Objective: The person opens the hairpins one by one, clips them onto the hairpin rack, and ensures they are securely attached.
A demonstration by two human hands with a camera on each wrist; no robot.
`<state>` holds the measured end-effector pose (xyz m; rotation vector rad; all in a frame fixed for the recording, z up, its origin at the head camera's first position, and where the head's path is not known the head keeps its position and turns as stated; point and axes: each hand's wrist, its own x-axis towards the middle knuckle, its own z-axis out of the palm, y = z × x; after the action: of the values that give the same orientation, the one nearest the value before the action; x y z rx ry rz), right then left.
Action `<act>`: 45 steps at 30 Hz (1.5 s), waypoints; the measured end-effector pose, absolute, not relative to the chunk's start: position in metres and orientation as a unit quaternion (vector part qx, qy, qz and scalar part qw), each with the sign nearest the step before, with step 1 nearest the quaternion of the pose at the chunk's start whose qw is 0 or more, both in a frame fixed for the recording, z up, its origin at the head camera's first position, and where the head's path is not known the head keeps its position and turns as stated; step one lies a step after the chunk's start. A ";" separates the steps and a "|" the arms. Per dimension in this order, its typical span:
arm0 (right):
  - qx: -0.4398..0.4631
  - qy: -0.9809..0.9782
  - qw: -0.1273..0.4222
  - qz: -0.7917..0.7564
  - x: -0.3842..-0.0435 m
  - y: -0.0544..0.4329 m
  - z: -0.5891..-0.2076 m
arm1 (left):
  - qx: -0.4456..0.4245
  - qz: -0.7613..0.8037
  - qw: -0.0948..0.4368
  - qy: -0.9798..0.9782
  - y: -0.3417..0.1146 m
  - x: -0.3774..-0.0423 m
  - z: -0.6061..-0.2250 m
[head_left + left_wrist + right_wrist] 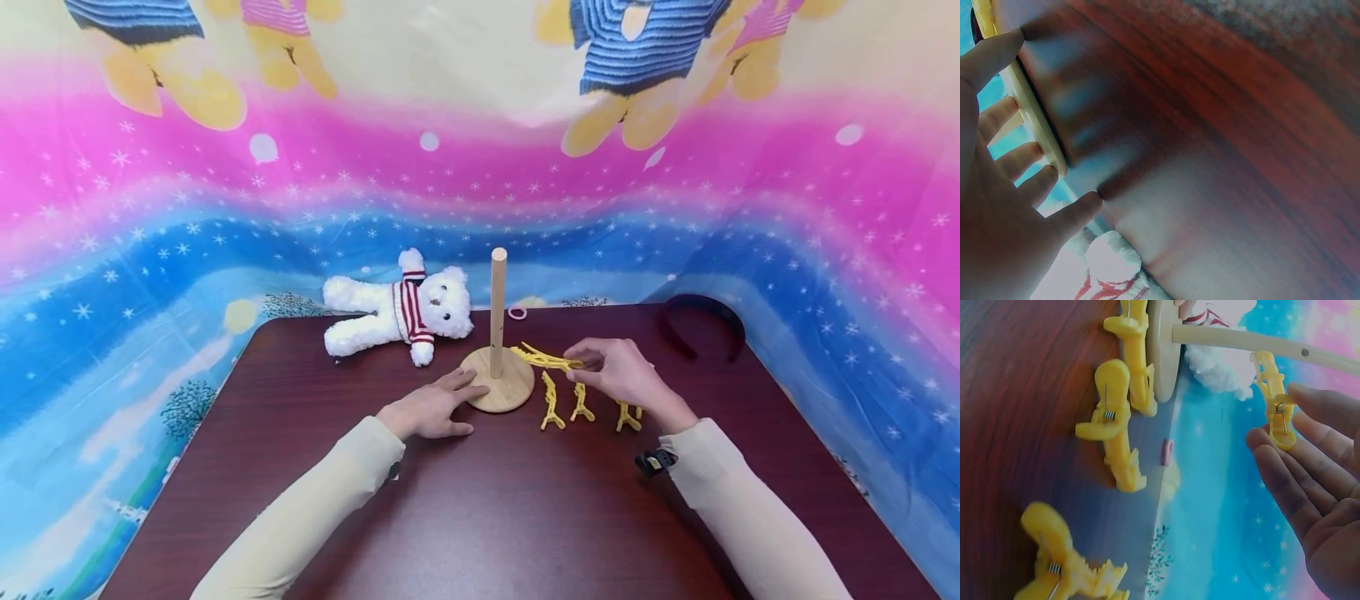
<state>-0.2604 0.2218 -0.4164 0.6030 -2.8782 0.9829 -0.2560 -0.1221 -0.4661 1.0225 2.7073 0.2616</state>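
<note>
My right hand [621,369] pinches a yellow spring clip [1277,403] between thumb and fingers, its narrow end pointing toward the wooden post [497,317]. The post stands upright on a round wooden base [512,388]. With fingers spread and nearly straight, my left hand [433,408] rests at the left side of this base, fingertips at its rim. More yellow clips stand on the table in front of the right hand: one near the base [551,402], one in the middle [581,403], and one below the right wrist [628,417].
A white teddy bear [408,308] in a striped sweater lies behind the left hand. At the back edge of the dark table [525,500] is a small pink ring [517,313]. A dark headband [705,302] lies at the back right, before a printed cloth [480,167].
</note>
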 end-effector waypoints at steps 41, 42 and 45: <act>0.212 -0.920 -0.011 0.330 -0.284 0.169 -0.422 | 0.348 0.080 0.119 0.927 -0.122 -0.257 -0.466; 0.213 -0.919 -0.011 0.332 -0.284 0.168 -0.422 | 0.347 0.080 0.120 0.927 -0.122 -0.257 -0.467; 0.213 -0.919 -0.008 0.333 -0.285 0.165 -0.422 | 0.346 0.079 0.122 0.927 -0.122 -0.257 -0.466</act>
<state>-0.2853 0.1648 -0.4225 0.6739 -2.9004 1.0501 -0.2573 -0.1216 -0.4662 1.0101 2.7044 0.2300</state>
